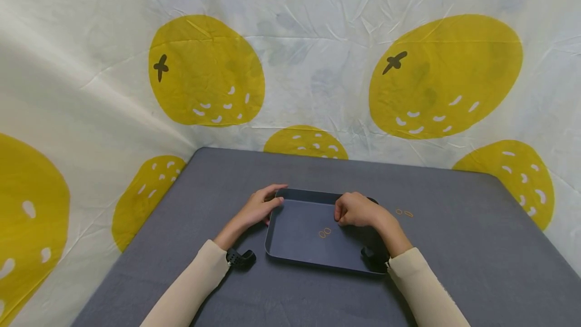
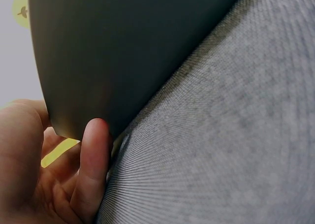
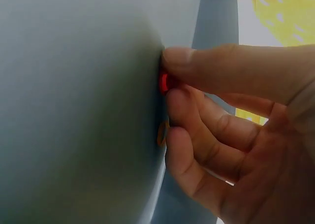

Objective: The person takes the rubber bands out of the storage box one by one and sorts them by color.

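Note:
A shallow dark grey tray (image 1: pixel 295 246) lies on the table. At its far left corner my left hand (image 1: pixel 259 207) grips the rim, thumb over the edge and other fingers along the outside; the left wrist view shows the fingers (image 2: pixel 96 155) at the tray's outer wall (image 2: pixel 123 51). Over the tray's right half, my right hand (image 1: pixel 358 209) pinches a small glossy red piece (image 3: pixel 164 83) between thumb and fingertips, right at the tray floor. Most of that piece is hidden by the fingers. Thin orange rubber bands (image 1: pixel 324 232) lie inside the tray, left of this hand.
Two more orange bands (image 1: pixel 404 213) lie on the grey cloth-covered table (image 1: pixel 454 246), right of the tray. Behind and to the left hangs a white curtain (image 1: pixel 317 74) printed with big yellow fruit. Each wrist wears a black camera band (image 1: pixel 240 259).

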A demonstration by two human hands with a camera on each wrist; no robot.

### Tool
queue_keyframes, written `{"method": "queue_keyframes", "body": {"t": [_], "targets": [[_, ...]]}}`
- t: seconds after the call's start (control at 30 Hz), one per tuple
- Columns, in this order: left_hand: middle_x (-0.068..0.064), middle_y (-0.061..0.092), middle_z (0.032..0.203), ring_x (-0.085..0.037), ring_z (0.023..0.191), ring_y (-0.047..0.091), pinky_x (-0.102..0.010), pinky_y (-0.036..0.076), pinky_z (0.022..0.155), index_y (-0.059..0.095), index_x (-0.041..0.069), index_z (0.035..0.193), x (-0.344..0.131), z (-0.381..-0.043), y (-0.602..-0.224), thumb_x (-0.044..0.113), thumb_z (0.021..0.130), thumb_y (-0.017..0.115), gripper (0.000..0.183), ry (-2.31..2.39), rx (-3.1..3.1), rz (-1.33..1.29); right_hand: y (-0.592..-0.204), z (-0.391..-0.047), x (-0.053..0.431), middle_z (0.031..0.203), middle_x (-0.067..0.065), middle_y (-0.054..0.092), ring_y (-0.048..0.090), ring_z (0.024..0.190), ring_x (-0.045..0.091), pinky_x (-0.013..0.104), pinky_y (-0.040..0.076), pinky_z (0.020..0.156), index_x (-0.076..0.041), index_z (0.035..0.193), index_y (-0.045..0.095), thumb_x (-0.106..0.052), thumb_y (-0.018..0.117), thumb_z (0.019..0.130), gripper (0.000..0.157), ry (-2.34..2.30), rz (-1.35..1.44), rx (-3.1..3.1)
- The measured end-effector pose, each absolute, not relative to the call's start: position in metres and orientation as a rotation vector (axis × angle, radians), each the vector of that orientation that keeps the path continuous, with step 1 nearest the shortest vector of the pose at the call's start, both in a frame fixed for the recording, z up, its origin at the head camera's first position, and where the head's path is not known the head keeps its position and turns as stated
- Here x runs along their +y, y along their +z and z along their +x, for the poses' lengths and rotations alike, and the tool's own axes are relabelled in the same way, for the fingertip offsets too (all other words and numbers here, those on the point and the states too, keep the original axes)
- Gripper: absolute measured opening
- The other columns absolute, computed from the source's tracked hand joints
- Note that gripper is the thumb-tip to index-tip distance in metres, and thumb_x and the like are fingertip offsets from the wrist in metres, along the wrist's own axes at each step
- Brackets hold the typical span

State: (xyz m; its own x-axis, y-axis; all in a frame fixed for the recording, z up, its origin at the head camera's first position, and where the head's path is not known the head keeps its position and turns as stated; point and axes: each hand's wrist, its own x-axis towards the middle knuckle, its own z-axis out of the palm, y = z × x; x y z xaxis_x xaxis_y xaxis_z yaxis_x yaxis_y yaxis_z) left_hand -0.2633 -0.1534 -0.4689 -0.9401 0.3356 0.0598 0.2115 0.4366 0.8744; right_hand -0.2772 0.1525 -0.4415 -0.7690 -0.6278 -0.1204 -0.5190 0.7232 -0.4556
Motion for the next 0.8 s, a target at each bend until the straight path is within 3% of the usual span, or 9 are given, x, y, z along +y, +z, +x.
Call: {"method": "queue_keyframes", "body": {"t": [0.37, 0.67, 0.8], "targets": [[-0.015, 0.057, 0.134, -0.033, 0.046, 0.055, -0.04, 0.052, 0.041, 0.052, 0.031, 0.137, -0.1508, -0.2666, -0.4742, 0.02, 0.098, 0.056, 0.04, 1.558, 2.567, 0.445, -0.4385, -0.2803, 0.1528, 0.074, -0.004, 0.066, 0.054, 0.062, 0.01, 0.026, 0.046, 0.057, -0.014, 0.079, 0.071, -0.006, 0.067, 0.085, 0.01, -0.639, -0.909, 2.652], [-0.016, 0.056, 0.135, -0.028, 0.041, 0.052, -0.039, 0.051, 0.04, 0.051, 0.022, 0.14, -0.1502, -0.2686, -0.4765, 0.019, 0.098, 0.056, 0.042, 1.57, 2.568, 0.438, -0.4383, -0.2796, 0.147, 0.071, -0.008, 0.066, 0.053, 0.058, 0.007, 0.023, 0.045, 0.055, -0.016, 0.077, 0.072, -0.016, 0.073, 0.084, 0.007, -0.645, -0.966, 2.626], [-0.016, 0.057, 0.134, -0.029, 0.041, 0.053, -0.041, 0.051, 0.041, 0.052, 0.027, 0.138, -0.1506, -0.2686, -0.4757, 0.021, 0.098, 0.056, 0.041, 1.566, 2.57, 0.443, -0.4395, -0.2785, 0.1449, 0.069, -0.008, 0.065, 0.053, 0.058, 0.008, 0.023, 0.045, 0.054, -0.016, 0.076, 0.071, -0.016, 0.075, 0.082, 0.008, -0.646, -0.962, 2.615]]}}
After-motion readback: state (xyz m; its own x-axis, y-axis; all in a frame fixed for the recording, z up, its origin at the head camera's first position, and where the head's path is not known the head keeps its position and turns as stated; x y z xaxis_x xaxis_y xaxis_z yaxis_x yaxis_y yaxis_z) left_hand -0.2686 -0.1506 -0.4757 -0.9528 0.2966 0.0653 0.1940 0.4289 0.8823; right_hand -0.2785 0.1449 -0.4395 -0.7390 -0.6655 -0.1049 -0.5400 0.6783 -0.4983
